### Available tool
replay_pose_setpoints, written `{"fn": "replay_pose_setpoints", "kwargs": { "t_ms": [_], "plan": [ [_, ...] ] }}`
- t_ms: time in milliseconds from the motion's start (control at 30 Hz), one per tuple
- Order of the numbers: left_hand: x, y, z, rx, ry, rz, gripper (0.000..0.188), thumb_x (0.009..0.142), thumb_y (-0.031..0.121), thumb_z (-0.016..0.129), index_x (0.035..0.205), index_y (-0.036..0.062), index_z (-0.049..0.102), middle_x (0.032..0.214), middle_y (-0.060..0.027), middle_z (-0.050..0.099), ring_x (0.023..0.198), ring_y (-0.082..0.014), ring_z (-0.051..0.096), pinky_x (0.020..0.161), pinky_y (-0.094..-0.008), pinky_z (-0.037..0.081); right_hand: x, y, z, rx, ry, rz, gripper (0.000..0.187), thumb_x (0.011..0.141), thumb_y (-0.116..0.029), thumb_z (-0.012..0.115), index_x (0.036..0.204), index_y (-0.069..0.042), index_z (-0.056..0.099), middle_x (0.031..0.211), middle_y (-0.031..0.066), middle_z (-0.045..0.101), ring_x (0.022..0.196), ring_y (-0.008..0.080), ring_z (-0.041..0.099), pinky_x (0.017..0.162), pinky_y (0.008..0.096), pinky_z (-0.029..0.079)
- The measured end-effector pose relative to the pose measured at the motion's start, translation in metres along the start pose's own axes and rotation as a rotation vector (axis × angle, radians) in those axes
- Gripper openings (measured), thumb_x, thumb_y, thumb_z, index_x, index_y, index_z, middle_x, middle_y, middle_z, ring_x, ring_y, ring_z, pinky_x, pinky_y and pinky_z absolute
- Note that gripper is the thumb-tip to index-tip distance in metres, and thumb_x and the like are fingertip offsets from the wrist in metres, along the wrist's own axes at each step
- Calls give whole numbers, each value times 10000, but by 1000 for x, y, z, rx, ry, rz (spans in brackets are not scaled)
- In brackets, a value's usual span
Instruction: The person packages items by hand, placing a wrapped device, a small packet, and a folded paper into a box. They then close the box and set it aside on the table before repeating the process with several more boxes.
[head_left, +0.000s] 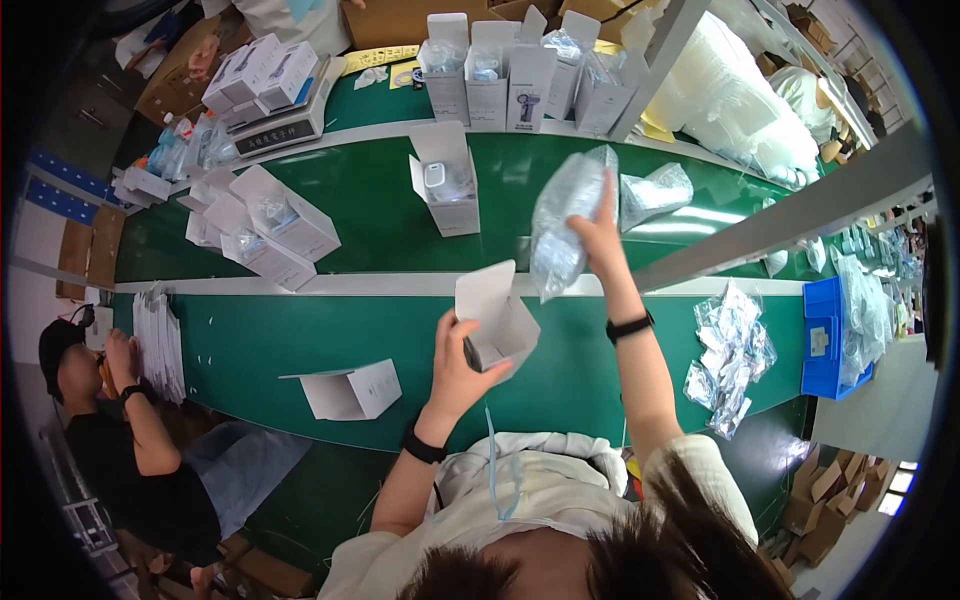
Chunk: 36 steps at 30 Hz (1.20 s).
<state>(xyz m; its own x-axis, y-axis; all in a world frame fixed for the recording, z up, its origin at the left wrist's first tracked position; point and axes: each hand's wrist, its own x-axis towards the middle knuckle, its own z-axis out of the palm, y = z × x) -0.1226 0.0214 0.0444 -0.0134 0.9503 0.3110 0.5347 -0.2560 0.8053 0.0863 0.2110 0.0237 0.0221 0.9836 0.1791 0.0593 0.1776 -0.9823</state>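
Observation:
My left hand (458,362) grips a small white carton (508,332) with its lid flap raised and its top open, held over the green table. In my right hand (598,235) is a bubble-wrapped item (562,225), held above the strip between table and belt, up and to the right of the carton; what the wrap contains I cannot make out. Just right of it, a second bubble-wrapped item (657,194) lies on the green belt. Another open white carton (368,388) rests on its side on the table, left of my left hand.
On the belt stand a filled open carton (455,205) and a cluster of filled cartons (265,230). More cartons (487,85) line the far shelf. Small plastic packets (732,350) pile at right beside a blue bin (822,335). A slanted metal post (760,230) crosses the right. A co-worker (140,450) sits left.

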Motion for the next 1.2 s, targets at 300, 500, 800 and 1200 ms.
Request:
{"fn": "replay_pose_setpoints", "kwargs": {
  "t_ms": [300,500,800,1200],
  "plan": [
    [3,22,33,-147,-28,-226,754,517,76,808,1072,62,298,1188,-221,367,1068,-391,427,865,-428,389,-121,-110,36,-167,409,-255,751,668,-43,660,1278,-113,227,1195,133,380,1112,303,389,918,395,357],
    [-12,-17,35,-8,349,2,784,510,54,813,1035,70,232,1187,-254,339,1081,-397,404,889,-460,352,-113,-90,30,-685,-293,-685,439,683,-157,674,1098,-158,531,1196,204,379,1138,394,314,950,467,279],
    [-62,-52,21,65,348,-7,810,512,64,823,1033,92,203,1163,-244,293,1076,-391,354,912,-492,288,87,45,-58,-712,945,734,685,707,-399,648,1290,-227,333,1324,268,214,1210,456,201,923,583,259],
    [-51,-51,22,36,289,90,806,524,90,822,1034,100,199,1141,-207,283,1077,-360,328,915,-491,257,83,26,21,-1114,16,667,781,584,-544,678,1189,-91,483,1294,250,319,1180,435,305,895,635,246]
  ]
}}
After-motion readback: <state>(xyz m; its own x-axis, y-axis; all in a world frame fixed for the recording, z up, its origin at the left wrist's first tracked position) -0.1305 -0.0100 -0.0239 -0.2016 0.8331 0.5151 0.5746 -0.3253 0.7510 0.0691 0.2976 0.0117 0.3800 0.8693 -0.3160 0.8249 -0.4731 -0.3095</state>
